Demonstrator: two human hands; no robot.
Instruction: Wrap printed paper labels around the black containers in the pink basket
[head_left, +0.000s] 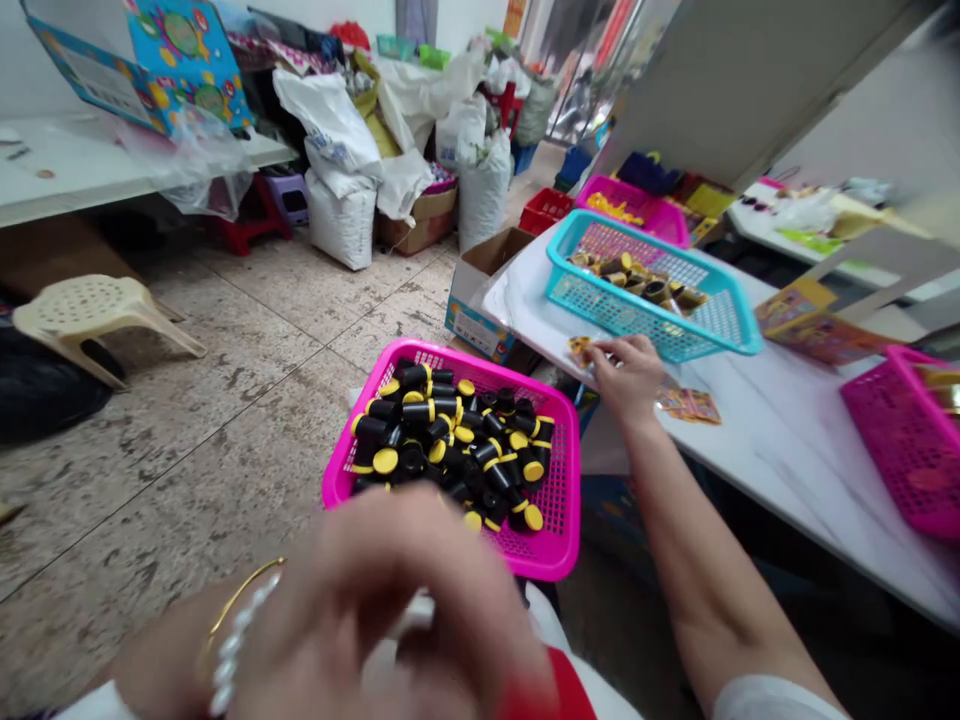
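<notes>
My left hand (375, 610) is large and blurred in the foreground, its fingers curled. What it holds, if anything, is hidden. A gold bangle and a white beaded bracelet (244, 640) circle that wrist. Behind it is a pink basket (559, 545) of small black canisters with yellow lids (450, 430). My right hand (630, 375) reaches over the near edge of the white table (780, 450), thumb and fingers pinched on a small orange printed label (581, 350). A stack of similar labels (690, 405) lies to its right.
On the table stand a turquoise basket (555, 245) of canisters with printed wrapping and another pink basket (885, 440) at right. An open carton (480, 330) is beside the table. White sacks (341, 220) and a beige stool (97, 305) stand on the floor.
</notes>
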